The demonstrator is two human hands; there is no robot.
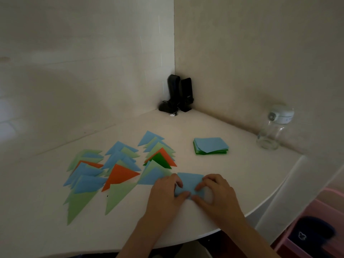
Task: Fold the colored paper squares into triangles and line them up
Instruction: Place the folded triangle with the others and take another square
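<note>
three overlapping rows of folded triangles [119, 170] in blue, light green, orange and dark green are laid out on the white corner table [232, 183], points toward the wall, apparently so finished pieces are kept lined up left of the work spot. a stack of unfolded squares [211, 146] is kept well apart at the right rear, blue on top, greens beneath, probably within reach as supply. a clear bottle [271, 131] and two dark speakers [179, 94] are seen by the walls. the blue square in work [190, 182] is lain flat at the near edge, just beside the nearest row. it is pinched at its near edge by the left hand [167, 194] and the right hand [217, 192], fingers curled and thumbs tucked under, likely so a corner is brought over for the diagonal fold. crease is judged not yet made.
</note>
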